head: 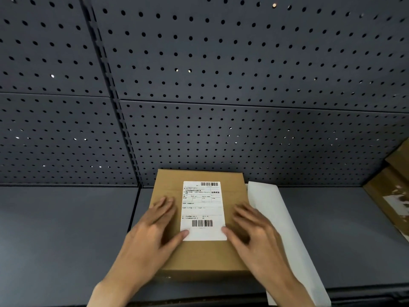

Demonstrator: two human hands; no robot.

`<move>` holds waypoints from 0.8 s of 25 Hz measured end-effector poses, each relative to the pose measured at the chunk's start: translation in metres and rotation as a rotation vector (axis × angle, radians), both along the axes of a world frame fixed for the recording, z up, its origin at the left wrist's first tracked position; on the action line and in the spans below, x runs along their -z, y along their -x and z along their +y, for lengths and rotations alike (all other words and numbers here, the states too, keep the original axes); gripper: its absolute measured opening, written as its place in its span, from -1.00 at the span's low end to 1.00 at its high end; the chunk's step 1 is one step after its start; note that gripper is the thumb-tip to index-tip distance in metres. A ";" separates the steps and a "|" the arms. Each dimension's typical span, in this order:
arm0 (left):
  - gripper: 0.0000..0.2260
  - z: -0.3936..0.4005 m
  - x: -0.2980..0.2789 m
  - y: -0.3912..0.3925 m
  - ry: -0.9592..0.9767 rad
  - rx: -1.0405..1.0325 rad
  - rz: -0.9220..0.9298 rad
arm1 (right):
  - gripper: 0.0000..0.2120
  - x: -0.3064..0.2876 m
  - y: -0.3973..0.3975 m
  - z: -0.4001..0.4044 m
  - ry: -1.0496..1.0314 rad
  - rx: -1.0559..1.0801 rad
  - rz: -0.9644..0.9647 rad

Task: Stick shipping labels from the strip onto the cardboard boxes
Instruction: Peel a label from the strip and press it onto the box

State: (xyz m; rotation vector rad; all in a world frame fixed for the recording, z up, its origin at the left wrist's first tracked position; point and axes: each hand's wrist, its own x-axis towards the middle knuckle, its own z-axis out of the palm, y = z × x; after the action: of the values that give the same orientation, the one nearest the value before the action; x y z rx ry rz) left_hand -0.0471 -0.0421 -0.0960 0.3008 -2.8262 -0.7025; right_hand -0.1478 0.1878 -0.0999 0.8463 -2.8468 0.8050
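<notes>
The left hand (152, 229) and right hand (252, 229) lie flat with fingers spread, thumbs pressing the lower corners of a white printed shipping label (202, 210) on a flat brown cardboard box (199, 255). The box rests on a dark grey shelf (66, 229), beside a white backing strip (285, 229). Behind rises a dark perforated metal panel (221, 85); more cardboard boxes (391, 196) sit at right.

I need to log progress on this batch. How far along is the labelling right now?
Done: a shipping label already lies flat on top of the cardboard box. In hand: the left hand and right hand rest with straight fingers on the box, thumbs touching the label's lower corners, apparently smoothing it. Left: the white strip lies to the right, and more boxes sit at the right edge; whether those still need labels is unclear.
</notes>
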 end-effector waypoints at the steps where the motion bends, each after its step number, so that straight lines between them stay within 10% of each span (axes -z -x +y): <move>1: -0.26 -0.005 0.000 -0.006 -0.171 -0.096 0.052 | -0.46 -0.001 0.000 0.009 0.075 0.095 -0.059; 6: 0.05 -0.006 0.015 -0.027 -1.251 -0.494 0.070 | -0.35 0.002 -0.012 0.015 0.895 0.433 -0.834; 20: 0.11 0.068 -0.013 -0.021 -1.390 -0.466 0.200 | -0.34 -0.034 0.004 0.063 0.925 0.389 -0.843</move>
State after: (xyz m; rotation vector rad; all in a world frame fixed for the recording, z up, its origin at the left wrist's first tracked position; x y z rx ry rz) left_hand -0.0264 0.0260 -0.0829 0.9334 -1.5106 -2.2109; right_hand -0.1513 0.2511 -0.0655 -0.2320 -2.4168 2.5020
